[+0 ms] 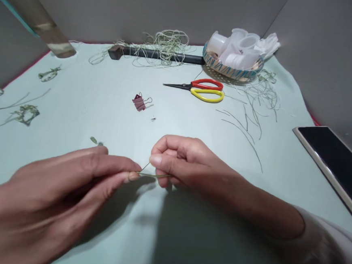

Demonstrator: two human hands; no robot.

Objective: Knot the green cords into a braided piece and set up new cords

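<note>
Over the desk (176,122), the left hand (59,184) pinches a thin green cord (151,175) running toward three o'clock from its fingers; the right hand (186,159) has fingers closed on a strand (145,166) slanting toward half past one.

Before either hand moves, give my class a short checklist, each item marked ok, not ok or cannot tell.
1. Left hand pinching the green thread: ok, between thumb and forefinger.
2. Right hand holding thread: ok, a thin length runs to its thumb tip.
3. Knot secure inside the left grip: cannot tell, the fingers cover it.
4. Scissors apart from both hands: ok, lying beyond them.
5. Loose strands gathered together: not ok, they lie spread out.
6. Binder clip apart from both hands: ok.
</note>
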